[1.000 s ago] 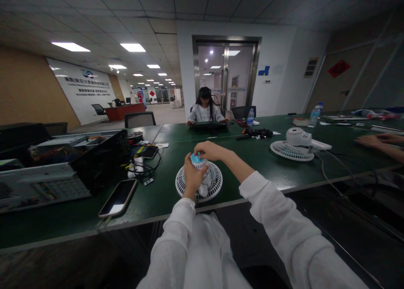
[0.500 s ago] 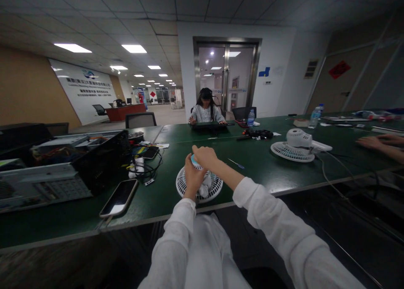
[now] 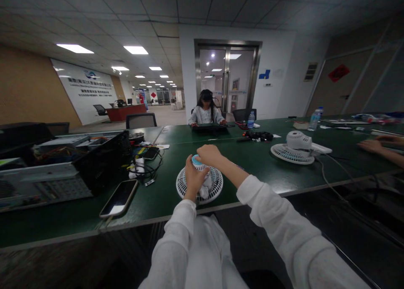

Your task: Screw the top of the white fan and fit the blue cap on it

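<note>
A small white fan (image 3: 216, 188) lies grille-down on the table in front of me, its motor housing pointing up. My left hand (image 3: 193, 178) is wrapped around the left side of that housing. A light-blue round cap (image 3: 196, 159) shows on top. Over the cap's right side, my right hand (image 3: 208, 155) is closed with its fingertips at the cap; what lies beneath the fingers is hidden. Behind my right wrist, a screwdriver (image 3: 239, 167) is mostly covered.
An opened computer case (image 3: 59, 177) and a phone (image 3: 119, 199) are on the left, near tangled cables (image 3: 154, 164). A second white fan (image 3: 293, 153) lies to the right. Across the green table (image 3: 176, 141) sits a person (image 3: 206, 112); another person's hands (image 3: 372, 145) rest far right.
My right hand has shifted slightly right and lowered over the cap, and its forearm now covers most of the screwdriver. The left hand stays around the fan's housing.
</note>
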A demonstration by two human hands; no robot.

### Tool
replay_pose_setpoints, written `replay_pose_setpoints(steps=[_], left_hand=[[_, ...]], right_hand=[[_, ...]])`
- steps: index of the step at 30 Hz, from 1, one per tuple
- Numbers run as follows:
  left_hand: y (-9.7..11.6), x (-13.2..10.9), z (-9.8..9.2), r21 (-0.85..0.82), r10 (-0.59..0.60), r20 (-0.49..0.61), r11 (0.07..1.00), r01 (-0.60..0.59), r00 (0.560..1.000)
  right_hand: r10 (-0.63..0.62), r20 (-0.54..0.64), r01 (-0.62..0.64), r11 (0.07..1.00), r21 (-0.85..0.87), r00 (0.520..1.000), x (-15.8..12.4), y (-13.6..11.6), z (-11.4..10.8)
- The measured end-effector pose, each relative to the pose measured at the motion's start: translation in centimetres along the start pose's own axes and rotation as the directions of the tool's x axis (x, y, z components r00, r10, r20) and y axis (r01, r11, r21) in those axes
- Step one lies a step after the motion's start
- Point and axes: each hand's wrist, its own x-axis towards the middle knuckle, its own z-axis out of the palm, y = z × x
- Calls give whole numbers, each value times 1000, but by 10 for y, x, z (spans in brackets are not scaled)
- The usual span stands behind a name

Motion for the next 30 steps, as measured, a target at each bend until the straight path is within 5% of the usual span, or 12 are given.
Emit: replay_pose_setpoints(steps=[6,10,14,19,26,30], left_hand=[[0,0,0,0,19,-15,1000,-19,1000],[1,-1,-1,7,33,-10,999,-33,999],[3,-1,-1,6,20,0,1000,-20,1000],[2,-1,-1,4,43,-14,999,-43,999],[1,0,-1,-11,54,-2,998,-54,999],[2,-1,-1,-17,70,-14,997,-70,997]], right_hand=[[108,-66,-109,994,-5,992,-4,-7,8],[-128,-42,128,992,16,991,-4,7,1],[-346,79,346,938,13,935,3,20,-5],[-285,83,287,958,-22,955,6,16,-9],[-34,-26,32,996,-80,999,-4,-12,4],[-85,-9,84,993,-79,996,-5,-4,2]])
